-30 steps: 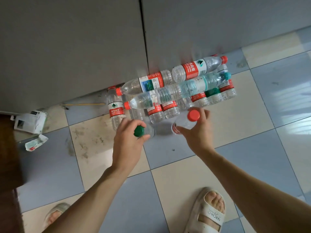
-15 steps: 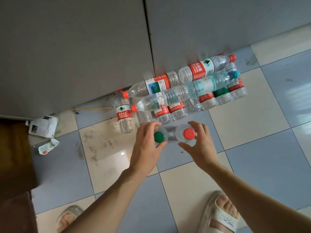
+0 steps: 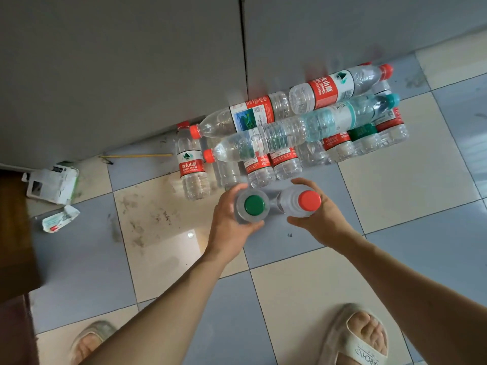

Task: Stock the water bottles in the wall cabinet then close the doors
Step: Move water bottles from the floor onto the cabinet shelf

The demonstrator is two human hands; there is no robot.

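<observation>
My left hand [image 3: 229, 225] is wrapped around a clear water bottle with a green cap [image 3: 254, 205], seen from above. Beside it, my right hand [image 3: 325, 219] grips a clear bottle with a red cap [image 3: 308, 200]. Both bottles are upright and lifted in front of the pile. Several more water bottles [image 3: 276, 138] stand on the tiled floor against the grey cabinet doors [image 3: 126, 75], with three lying across their tops. Both doors are shut, with a dark seam [image 3: 243, 43] between them.
A crumpled white carton [image 3: 51, 184] and a torn wrapper [image 3: 60, 219] lie on the floor at the left, near a brown wooden edge [image 3: 14, 233]. A thin yellow stick [image 3: 137, 155] lies along the cabinet base. My sandalled feet [image 3: 361, 335] stand on the tiles below.
Both hands have closed on a bottle each and lifted them toward me, side by side. The camera has moved closer to the pile.
</observation>
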